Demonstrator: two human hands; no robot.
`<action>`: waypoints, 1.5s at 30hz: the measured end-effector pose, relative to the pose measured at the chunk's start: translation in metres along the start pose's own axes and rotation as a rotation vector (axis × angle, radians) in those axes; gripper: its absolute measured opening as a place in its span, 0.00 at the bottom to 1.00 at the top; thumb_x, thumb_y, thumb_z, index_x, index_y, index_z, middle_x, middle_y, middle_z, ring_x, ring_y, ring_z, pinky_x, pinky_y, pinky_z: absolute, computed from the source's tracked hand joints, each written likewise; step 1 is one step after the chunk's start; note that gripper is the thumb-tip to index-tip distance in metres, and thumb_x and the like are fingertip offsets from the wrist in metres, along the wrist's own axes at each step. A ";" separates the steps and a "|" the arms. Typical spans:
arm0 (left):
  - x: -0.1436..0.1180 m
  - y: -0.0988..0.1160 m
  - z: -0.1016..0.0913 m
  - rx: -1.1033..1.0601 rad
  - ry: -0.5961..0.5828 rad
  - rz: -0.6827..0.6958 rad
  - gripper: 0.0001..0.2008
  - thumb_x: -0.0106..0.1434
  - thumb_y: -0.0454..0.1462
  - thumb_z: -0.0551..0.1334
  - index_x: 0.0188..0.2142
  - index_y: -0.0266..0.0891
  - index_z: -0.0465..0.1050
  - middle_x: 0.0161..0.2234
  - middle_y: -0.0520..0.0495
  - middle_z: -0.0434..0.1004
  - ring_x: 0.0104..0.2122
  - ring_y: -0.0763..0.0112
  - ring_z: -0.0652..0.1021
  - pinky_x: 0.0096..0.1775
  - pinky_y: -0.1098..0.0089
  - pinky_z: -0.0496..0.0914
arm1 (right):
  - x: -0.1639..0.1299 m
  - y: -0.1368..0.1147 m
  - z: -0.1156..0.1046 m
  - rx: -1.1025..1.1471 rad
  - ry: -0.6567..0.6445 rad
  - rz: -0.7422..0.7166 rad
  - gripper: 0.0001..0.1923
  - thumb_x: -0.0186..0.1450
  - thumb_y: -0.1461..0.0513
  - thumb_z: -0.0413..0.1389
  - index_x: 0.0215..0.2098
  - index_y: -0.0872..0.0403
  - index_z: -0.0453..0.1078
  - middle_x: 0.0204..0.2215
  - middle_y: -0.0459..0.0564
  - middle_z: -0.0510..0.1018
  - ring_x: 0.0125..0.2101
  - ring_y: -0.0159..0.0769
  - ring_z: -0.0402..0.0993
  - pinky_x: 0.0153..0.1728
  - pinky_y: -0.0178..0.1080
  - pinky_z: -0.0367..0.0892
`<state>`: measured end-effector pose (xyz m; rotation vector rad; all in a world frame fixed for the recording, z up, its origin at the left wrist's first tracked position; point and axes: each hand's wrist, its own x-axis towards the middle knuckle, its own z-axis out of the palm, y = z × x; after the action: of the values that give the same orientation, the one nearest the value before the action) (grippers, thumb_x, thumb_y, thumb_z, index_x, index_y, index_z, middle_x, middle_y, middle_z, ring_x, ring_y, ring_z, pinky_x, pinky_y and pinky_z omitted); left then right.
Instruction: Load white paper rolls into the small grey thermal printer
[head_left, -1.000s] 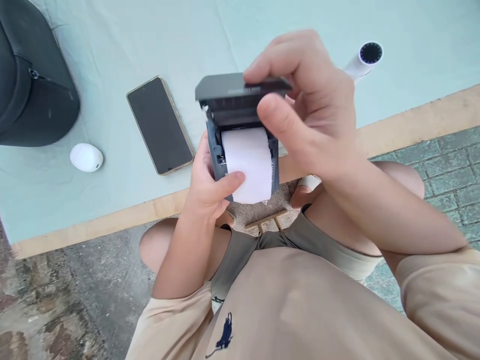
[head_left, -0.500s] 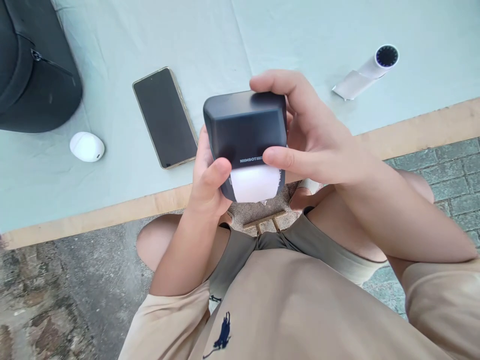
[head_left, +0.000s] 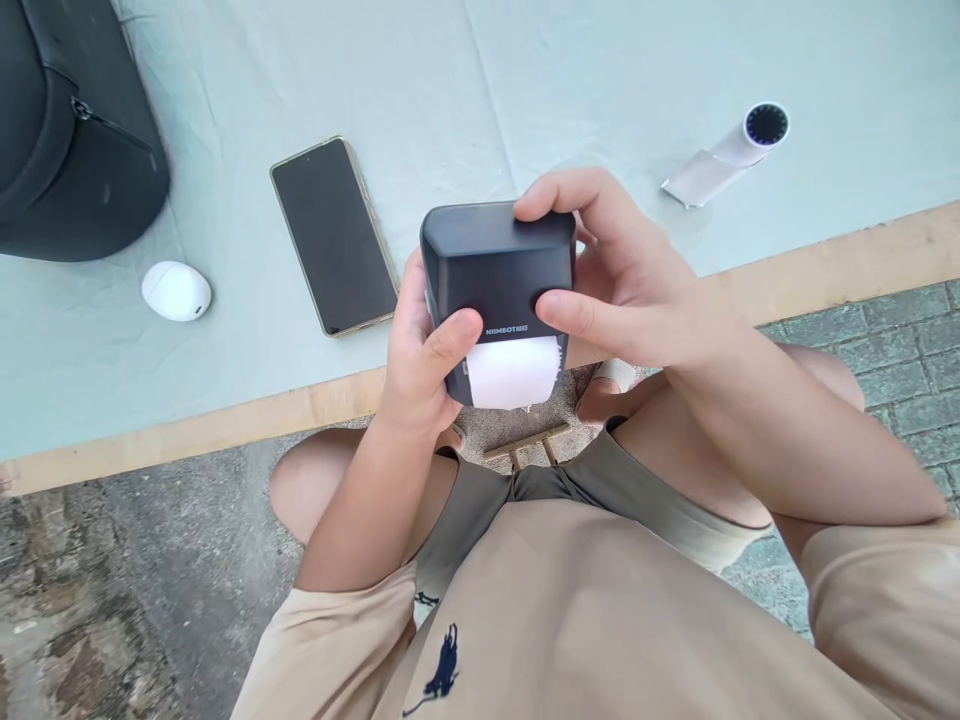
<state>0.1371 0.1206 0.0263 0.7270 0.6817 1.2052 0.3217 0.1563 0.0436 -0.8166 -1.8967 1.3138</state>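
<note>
Between my two hands is a black label printer (head_left: 502,285) marked NIIMBOT, held above the table's front edge. White label paper (head_left: 516,372) shows at its lower end. My left hand (head_left: 427,345) grips the printer's left side, its thumb near the paper's upper left corner. On the other side, my right hand (head_left: 615,270) is closed on the printer, forefinger on the top rear edge and thumb on the front face beside the lettering. The remaining fingers of both hands are partly hidden behind the printer.
A dark phone (head_left: 334,235) lies left of the printer on the pale green tablecloth (head_left: 420,90). Farther left are a white earbud case (head_left: 177,291) and a black zipped bag (head_left: 75,140). A white paper roll (head_left: 727,155), its end unrolled, lies at the right. The wooden table edge (head_left: 300,408) runs below.
The printer has shifted slightly right and down with both hands. My right forefinger and thumb have moved a little on it. The table things look the same.
</note>
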 end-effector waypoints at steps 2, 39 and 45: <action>0.001 0.000 0.002 -0.034 0.000 -0.006 0.19 0.63 0.48 0.63 0.51 0.46 0.68 0.52 0.46 0.75 0.65 0.58 0.66 0.58 0.61 0.70 | 0.000 -0.001 -0.001 -0.064 0.025 -0.035 0.25 0.68 0.50 0.52 0.59 0.49 0.57 0.59 0.52 0.66 0.54 0.36 0.70 0.44 0.37 0.75; 0.003 0.003 -0.002 0.069 0.008 -0.117 0.18 0.60 0.42 0.67 0.50 0.42 0.73 0.42 0.47 0.81 0.52 0.58 0.79 0.49 0.65 0.77 | -0.002 -0.036 -0.002 -0.691 0.418 -0.135 0.03 0.67 0.64 0.53 0.39 0.51 0.66 0.39 0.42 0.77 0.33 0.26 0.76 0.22 0.34 0.61; 0.001 0.002 -0.005 0.070 -0.061 -0.156 0.19 0.62 0.41 0.66 0.52 0.42 0.70 0.45 0.46 0.80 0.54 0.57 0.78 0.52 0.62 0.77 | 0.001 -0.034 0.005 -1.074 0.103 0.118 0.08 0.65 0.61 0.51 0.39 0.47 0.72 0.33 0.42 0.81 0.26 0.32 0.70 0.22 0.39 0.47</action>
<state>0.1322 0.1231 0.0244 0.7518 0.7199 1.0167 0.3131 0.1449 0.0751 -1.4702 -2.4514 0.1835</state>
